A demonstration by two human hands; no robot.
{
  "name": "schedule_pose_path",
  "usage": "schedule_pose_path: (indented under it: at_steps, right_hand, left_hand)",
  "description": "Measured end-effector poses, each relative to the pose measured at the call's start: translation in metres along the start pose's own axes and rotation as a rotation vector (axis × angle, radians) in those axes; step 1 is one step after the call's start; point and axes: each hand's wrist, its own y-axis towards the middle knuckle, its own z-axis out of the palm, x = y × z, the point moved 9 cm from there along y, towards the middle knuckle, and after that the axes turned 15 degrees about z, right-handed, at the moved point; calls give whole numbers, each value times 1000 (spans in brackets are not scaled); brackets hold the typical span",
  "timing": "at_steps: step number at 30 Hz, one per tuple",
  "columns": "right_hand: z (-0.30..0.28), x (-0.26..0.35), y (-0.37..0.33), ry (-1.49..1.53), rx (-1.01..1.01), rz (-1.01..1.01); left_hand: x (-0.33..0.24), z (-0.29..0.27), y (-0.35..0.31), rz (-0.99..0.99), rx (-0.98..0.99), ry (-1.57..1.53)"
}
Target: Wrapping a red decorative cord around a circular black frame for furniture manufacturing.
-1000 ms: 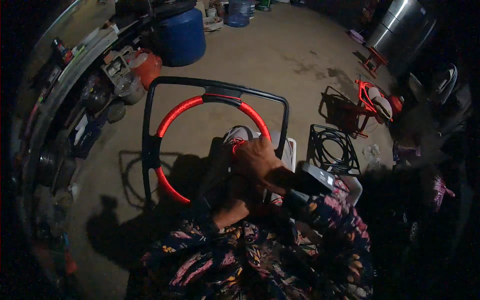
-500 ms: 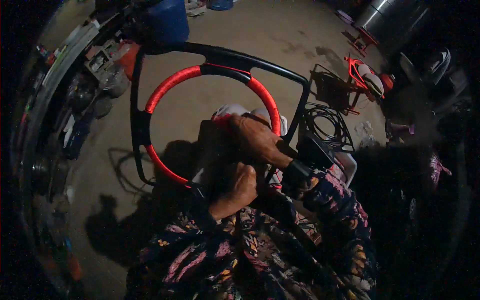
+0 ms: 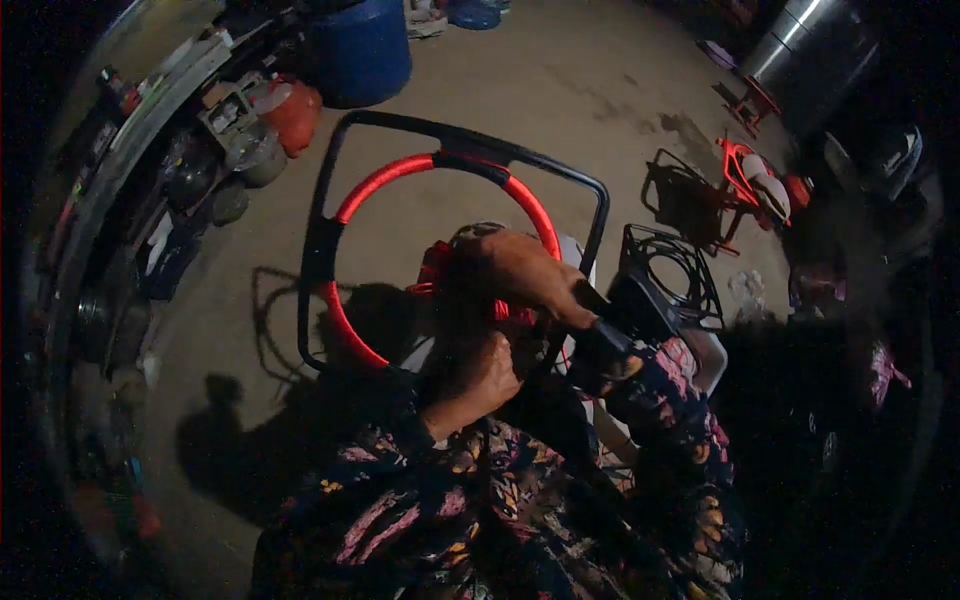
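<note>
The red-and-black frame swings up and left in the view, its top bar now riding toward eleven o'clock where a second ago it sat lower, near centre. The right hand has slid forward over the red hub, covering more of it than before. The left hand has come in close beneath it, at six o'clock from the right hand, wrist bent, where earlier it hung farther down and left. The blue barrel has shifted toward twelve, and the black wire racks have pulled in nearer at two o'clock.
</note>
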Motion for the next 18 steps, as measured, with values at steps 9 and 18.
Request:
schedule_pose_path:
  at_steps: [9, 18]
  right_hand:
    - [-109, -17, -38, 442, -14, -15]
    - [45, -5, -38, -88, 1, -112]
  left_hand:
    - [38, 36, -28, 64, 26, 25]
    - [45, 23, -33, -112, -104, -314]
